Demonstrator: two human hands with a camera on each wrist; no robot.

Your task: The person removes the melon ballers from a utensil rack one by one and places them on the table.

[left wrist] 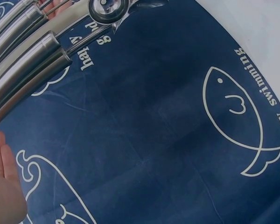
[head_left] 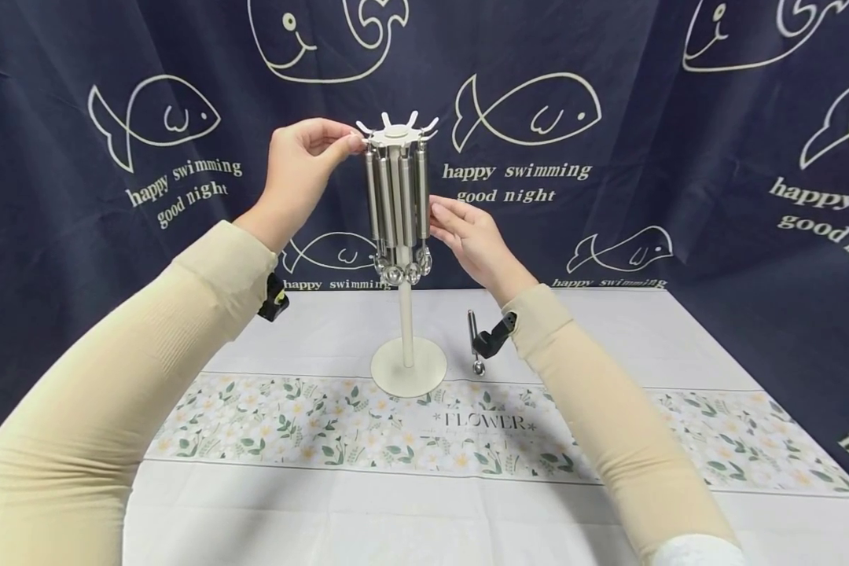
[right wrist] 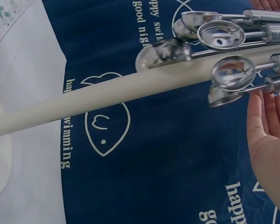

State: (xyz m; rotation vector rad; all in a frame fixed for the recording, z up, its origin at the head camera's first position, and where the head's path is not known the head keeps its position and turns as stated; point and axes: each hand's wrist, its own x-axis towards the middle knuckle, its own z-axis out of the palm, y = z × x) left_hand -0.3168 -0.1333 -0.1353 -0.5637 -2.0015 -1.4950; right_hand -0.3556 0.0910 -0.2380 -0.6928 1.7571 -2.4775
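Note:
A white hanging rack (head_left: 406, 314) stands upright on a round base, with several steel melon ballers (head_left: 395, 200) hanging by their handle ends from its top hooks. At the top left my left hand (head_left: 307, 157) pinches the loop end of one melon baller beside a hook; the fingertips hide the exact contact. My right hand (head_left: 470, 240) is at the right side of the hanging handles. In the right wrist view, its fingers (right wrist: 255, 114) lie extended against the lower end of a handle, close to the round bowls (right wrist: 233, 72).
One more melon baller (head_left: 475, 342) lies on the white table right of the rack's base, partly near the right wrist camera. A floral runner (head_left: 290, 420) crosses the table. Behind the table hangs a dark blue curtain (head_left: 410, 47) printed with fish.

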